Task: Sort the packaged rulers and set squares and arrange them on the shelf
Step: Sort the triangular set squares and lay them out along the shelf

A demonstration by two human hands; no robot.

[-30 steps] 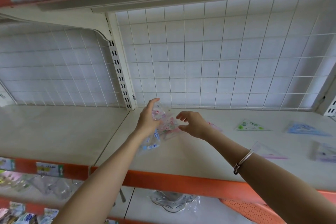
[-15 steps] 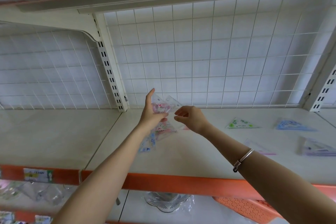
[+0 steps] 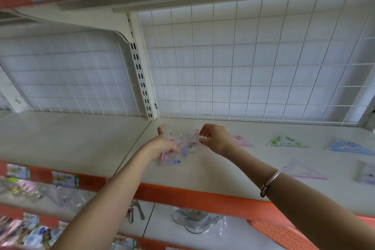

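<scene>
**Sorting part done; bundle yet to be laid out**

Several packets already lie apart on the shelf point(image 3: 81, 138): a pink set square point(image 3: 242, 140), a green set square point(image 3: 286, 141), a blue set square point(image 3: 349, 147) and a clear set square point(image 3: 302, 170). More remains, by my judgement. The left hand point(image 3: 162, 146) has its grip curled round a bundle of packets point(image 3: 182, 148), low over the shelf. The right hand point(image 3: 215, 138) curls at the bundle's edge; whether it pinches a packet, I cannot tell.

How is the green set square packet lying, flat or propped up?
Flat: the green set square packet lies face up on the shelf, its whole triangle showing, nothing touching it.
</scene>
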